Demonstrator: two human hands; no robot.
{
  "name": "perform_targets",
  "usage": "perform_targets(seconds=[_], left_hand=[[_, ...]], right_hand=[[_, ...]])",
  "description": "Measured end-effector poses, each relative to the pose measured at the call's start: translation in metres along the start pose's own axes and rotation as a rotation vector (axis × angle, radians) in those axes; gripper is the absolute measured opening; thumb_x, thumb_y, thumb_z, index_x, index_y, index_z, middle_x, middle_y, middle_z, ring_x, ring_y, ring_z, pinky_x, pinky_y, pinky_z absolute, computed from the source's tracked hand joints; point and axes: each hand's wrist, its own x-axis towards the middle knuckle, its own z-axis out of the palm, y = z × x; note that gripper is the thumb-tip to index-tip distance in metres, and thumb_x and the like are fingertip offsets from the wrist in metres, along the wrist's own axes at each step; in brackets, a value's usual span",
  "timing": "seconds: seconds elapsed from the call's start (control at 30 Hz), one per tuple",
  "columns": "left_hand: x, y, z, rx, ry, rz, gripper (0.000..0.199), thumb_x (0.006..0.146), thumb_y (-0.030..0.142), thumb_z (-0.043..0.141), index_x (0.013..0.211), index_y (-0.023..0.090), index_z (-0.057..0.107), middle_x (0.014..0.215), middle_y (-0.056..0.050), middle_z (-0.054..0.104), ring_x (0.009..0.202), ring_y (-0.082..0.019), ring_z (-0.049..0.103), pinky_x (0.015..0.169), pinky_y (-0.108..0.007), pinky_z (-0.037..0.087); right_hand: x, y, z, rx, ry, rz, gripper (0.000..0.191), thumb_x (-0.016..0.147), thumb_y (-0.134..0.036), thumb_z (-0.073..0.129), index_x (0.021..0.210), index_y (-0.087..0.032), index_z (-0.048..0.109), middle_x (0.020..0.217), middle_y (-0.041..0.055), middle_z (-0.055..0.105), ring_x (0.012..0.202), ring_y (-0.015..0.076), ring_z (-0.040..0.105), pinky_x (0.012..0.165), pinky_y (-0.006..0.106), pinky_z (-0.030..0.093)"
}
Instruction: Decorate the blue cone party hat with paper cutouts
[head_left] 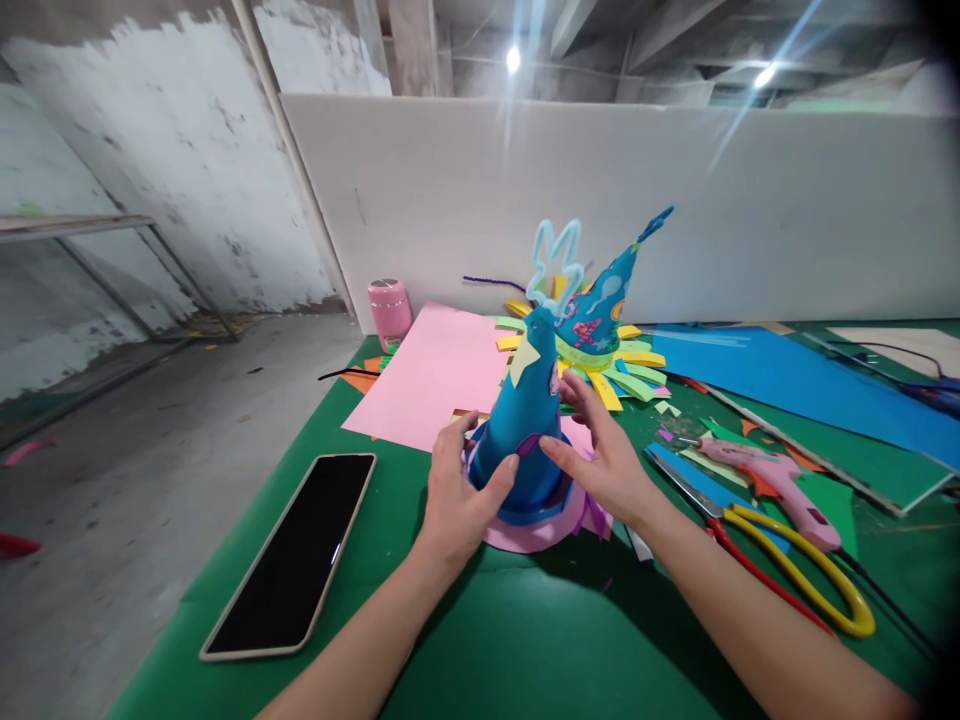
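Observation:
A blue paper cone hat [517, 415] with a pale blue fuzzy-wire shape [556, 262] on its tip stands upright on a pink round brim [534, 534]. A pale yellow star and a purple oval are on its side. My left hand [469, 492] is around the cone's left side, thumb on its front. On the right side my right hand [596, 450] rests with its thumb by the purple oval and its other fingers behind. Both hands hold the cone between them. A second decorated blue cone hat [596, 312] with a yellow and green fringe stands behind.
A phone [292, 555] lies at the left, near pink paper [442, 375] and a pink canister [390, 313]. To the right are yellow-and-red-handled scissors [795, 570], a pink glue gun [780, 480], blue sheet [810, 380] and paper scraps.

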Motion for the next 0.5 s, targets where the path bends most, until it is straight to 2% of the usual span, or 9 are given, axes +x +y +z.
perform_targets(seconds=[0.2,0.37,0.5], left_hand=[[0.003,-0.003,0.005,0.036,-0.046,0.009,0.041,0.073,0.038,0.060,0.108,0.019,0.052,0.107,-0.011,0.059,0.097,-0.025,0.055,0.078,-0.040,0.045],[-0.003,0.000,0.006,0.077,0.006,0.018,0.039,0.072,0.037,0.061,0.104,0.017,0.051,0.101,-0.010,0.059,0.093,-0.025,0.055,0.078,-0.042,0.045],[-0.010,0.007,0.007,0.107,0.045,0.012,0.038,0.071,0.037,0.062,0.101,0.017,0.050,0.096,-0.009,0.056,0.092,-0.025,0.054,0.078,-0.042,0.044]], right_hand=[[0.005,0.000,0.005,-0.004,0.000,0.009,0.070,0.076,-0.038,0.063,0.136,-0.023,0.029,0.131,0.0129,0.049,0.117,0.0291,0.047,0.094,0.048,0.040],[0.007,0.005,-0.003,0.071,-0.128,-0.055,0.066,0.080,-0.033,0.060,0.137,-0.028,0.027,0.134,0.0090,0.047,0.120,0.0257,0.044,0.098,0.045,0.037],[0.007,0.006,-0.009,0.136,-0.203,-0.019,0.068,0.081,-0.031,0.060,0.138,-0.033,0.024,0.137,0.0058,0.044,0.124,0.0248,0.040,0.101,0.046,0.032]])
